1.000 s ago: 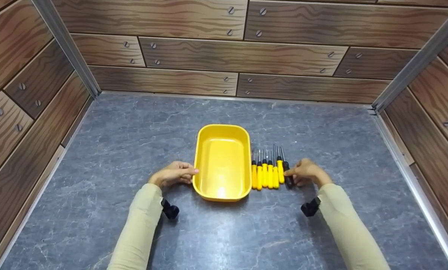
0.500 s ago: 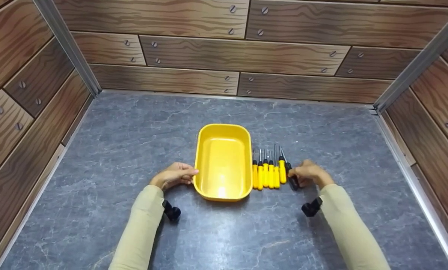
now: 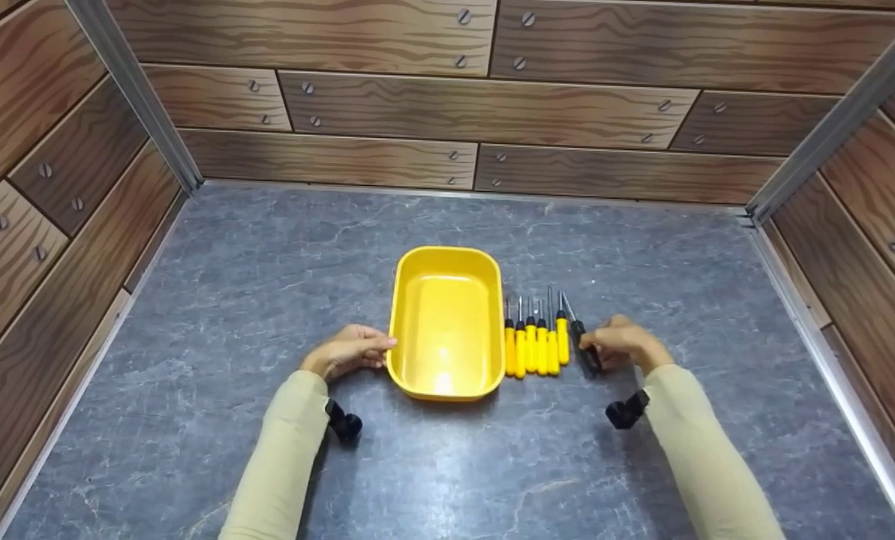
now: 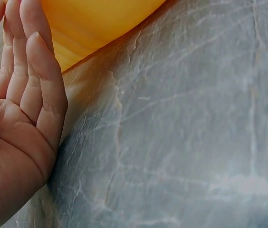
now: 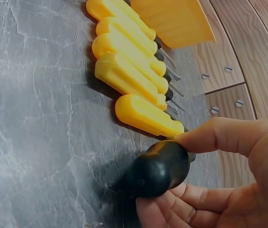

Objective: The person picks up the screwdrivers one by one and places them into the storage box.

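A deep yellow plastic tub (image 3: 447,322) with rounded corners stands on the grey marbled surface. My left hand (image 3: 349,349) pinches its left rim, thumb on top and the other fingers against the outer wall; the left wrist view shows these fingers (image 4: 46,90) beside the yellow wall. To the tub's right lies a row of several yellow-handled screwdrivers (image 3: 531,349), shafts pointing away from me. At the row's right end, my right hand (image 3: 623,341) holds a black-handled screwdriver (image 3: 590,360) between thumb and fingers. In the right wrist view its black handle (image 5: 160,168) hides most of its shaft.
Wood-patterned panels form a back wall (image 3: 387,109) and side walls around the surface. Metal strips (image 3: 830,360) run along the edges and up the corners. A small black camera (image 3: 627,410) is strapped to each wrist.
My right hand has shifted slightly right with the black-handled screwdriver, widening the space between it and the yellow-handled ones; its handle now slants outward. My left hand stays at the tub's rim.
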`<act>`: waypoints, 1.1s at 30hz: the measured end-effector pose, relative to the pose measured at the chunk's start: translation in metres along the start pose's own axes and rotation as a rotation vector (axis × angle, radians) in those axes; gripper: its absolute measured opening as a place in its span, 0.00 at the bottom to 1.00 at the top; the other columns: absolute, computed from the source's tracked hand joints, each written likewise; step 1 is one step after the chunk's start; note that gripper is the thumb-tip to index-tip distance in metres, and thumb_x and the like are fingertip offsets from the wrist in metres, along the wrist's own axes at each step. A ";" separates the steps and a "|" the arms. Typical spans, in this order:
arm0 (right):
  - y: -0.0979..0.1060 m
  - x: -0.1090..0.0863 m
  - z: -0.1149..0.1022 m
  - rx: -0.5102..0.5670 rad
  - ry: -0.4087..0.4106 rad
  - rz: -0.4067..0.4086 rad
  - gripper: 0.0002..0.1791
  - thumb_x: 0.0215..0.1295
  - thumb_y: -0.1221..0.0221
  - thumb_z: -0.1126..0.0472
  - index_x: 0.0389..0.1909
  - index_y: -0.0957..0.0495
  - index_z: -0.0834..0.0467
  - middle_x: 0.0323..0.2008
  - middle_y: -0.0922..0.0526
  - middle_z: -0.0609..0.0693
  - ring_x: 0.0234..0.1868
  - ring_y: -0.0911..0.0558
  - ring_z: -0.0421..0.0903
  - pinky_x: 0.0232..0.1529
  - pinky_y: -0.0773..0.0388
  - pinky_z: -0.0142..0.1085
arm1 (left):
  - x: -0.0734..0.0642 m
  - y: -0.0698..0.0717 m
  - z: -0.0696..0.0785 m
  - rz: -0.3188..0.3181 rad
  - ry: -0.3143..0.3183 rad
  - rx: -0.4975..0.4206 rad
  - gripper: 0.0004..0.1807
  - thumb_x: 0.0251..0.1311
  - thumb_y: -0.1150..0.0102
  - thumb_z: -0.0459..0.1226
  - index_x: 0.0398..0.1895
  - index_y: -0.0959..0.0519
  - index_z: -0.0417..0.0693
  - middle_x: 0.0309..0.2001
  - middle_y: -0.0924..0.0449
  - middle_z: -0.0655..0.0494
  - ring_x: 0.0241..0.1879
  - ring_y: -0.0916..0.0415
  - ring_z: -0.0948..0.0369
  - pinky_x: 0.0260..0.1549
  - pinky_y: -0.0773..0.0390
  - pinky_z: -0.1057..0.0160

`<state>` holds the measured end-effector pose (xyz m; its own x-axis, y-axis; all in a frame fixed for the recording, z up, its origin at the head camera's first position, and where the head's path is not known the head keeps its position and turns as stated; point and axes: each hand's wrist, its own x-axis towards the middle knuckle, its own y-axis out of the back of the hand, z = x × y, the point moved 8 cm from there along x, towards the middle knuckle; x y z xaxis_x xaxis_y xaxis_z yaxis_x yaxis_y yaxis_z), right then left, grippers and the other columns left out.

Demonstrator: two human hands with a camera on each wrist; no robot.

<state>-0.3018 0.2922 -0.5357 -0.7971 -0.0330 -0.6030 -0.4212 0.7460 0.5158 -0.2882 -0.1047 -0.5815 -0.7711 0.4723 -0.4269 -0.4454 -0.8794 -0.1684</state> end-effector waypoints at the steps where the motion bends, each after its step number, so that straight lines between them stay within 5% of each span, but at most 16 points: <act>1: 0.000 0.000 0.000 0.004 0.003 -0.003 0.07 0.54 0.40 0.60 0.23 0.28 0.56 0.16 0.29 0.41 0.20 0.27 0.36 0.27 0.23 0.27 | 0.000 -0.001 0.000 -0.006 -0.001 -0.002 0.04 0.61 0.41 0.37 0.30 0.18 0.50 0.22 0.18 0.64 0.23 0.22 0.69 0.30 0.21 0.74; 33: 0.001 -0.005 -0.014 -0.036 0.011 -0.010 0.05 0.53 0.39 0.61 0.26 0.25 0.58 0.16 0.27 0.42 0.19 0.26 0.37 0.29 0.21 0.30 | 0.001 -0.001 -0.002 -0.008 0.005 0.003 0.05 0.62 0.42 0.37 0.30 0.19 0.49 0.22 0.19 0.64 0.24 0.22 0.69 0.30 0.21 0.74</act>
<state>-0.3044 0.2840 -0.5239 -0.7974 -0.0477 -0.6015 -0.4441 0.7214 0.5314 -0.2877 -0.1038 -0.5831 -0.7652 0.4792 -0.4300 -0.4530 -0.8753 -0.1694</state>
